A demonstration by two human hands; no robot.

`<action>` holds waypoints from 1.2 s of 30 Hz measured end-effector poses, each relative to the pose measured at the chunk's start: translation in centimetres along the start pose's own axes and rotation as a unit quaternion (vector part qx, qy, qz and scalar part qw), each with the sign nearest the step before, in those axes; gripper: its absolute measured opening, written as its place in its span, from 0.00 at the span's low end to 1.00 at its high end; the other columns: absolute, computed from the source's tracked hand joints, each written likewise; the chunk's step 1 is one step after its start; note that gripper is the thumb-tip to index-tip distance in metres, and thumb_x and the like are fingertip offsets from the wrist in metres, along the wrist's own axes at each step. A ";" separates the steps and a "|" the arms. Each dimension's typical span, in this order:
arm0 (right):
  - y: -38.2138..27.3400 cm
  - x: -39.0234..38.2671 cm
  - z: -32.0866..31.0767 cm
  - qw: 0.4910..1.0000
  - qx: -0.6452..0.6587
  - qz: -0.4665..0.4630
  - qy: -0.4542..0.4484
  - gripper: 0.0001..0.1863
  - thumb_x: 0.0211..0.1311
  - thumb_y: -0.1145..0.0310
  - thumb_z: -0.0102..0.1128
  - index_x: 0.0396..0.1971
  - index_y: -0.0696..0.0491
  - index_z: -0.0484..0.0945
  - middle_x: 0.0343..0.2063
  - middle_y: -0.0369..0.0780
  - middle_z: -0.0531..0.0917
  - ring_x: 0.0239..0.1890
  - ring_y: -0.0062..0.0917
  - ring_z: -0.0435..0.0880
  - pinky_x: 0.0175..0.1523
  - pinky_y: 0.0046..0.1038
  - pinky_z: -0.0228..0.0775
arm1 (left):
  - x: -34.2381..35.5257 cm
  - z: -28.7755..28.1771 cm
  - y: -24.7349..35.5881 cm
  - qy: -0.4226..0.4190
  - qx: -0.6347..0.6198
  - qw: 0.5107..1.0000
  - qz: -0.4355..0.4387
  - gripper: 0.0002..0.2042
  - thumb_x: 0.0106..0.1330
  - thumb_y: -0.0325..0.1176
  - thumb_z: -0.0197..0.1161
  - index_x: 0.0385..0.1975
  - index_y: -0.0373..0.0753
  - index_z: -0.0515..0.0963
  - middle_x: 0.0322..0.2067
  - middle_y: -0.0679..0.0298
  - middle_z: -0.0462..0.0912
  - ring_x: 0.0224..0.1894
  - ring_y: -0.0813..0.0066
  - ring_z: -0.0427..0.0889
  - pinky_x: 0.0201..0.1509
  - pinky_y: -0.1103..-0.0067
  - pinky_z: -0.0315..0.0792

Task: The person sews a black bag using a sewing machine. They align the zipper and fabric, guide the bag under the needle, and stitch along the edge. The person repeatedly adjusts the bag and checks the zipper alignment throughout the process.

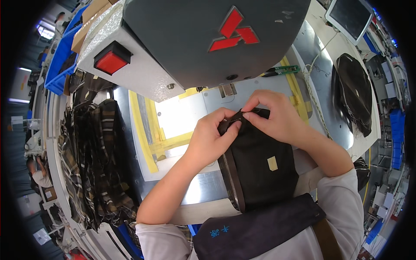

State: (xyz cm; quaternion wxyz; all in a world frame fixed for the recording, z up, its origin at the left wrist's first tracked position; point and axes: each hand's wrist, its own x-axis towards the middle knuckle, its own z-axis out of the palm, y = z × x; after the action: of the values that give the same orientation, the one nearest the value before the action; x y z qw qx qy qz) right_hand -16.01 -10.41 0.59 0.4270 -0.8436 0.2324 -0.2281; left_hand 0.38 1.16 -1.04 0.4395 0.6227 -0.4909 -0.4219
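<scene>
- Head view, looking down: a person's two bare hands work at the top edge of a dark fabric piece (260,182), which lies before the chest, its lower end reaching the dark apron (268,227).
- Left hand (212,134): its grip is narrow, thumb and fingers pinching the piece's upper left corner, near the top of a metal-toothed zipper (233,182) along the left side.
- Right hand (275,117): its grip is also narrow, thumb and forefinger closed on the same edge, just beside the left fingertips.
- Holding the edge from both sides probably keeps it flat and steady; letting the rest hang toward the body seems to leave the edge in easy sight.
- Both elbows are bent and spread, forearms slanting inward and up until the hands nearly meet; the wrists look bent.
- Beyond the hands stands a machine with a dark cover (173,30), above the metal tabletop (199,188).
- A plaid fabric pile (93,164) lies left and a dark pouch (354,91) right, perhaps to stay within reach.
</scene>
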 end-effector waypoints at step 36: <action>-1.1 -1.5 -0.7 0.882 -0.250 -0.393 0.076 0.06 0.48 0.73 0.68 0.24 0.49 0.78 0.25 0.30 0.78 0.31 0.20 0.80 0.60 0.54 0.61 | -0.7 0.4 -0.3 0.167 0.158 0.916 0.329 0.15 0.39 0.17 0.68 0.28 0.40 0.76 0.26 0.64 0.77 0.24 0.69 0.78 0.22 0.78 0.70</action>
State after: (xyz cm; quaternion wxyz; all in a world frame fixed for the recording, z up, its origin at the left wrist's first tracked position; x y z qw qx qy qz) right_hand -17.42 -9.36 1.62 0.0581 -0.9245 -0.0374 -0.3748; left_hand -0.02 1.82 -1.37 0.5250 0.5491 -0.6475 -0.0603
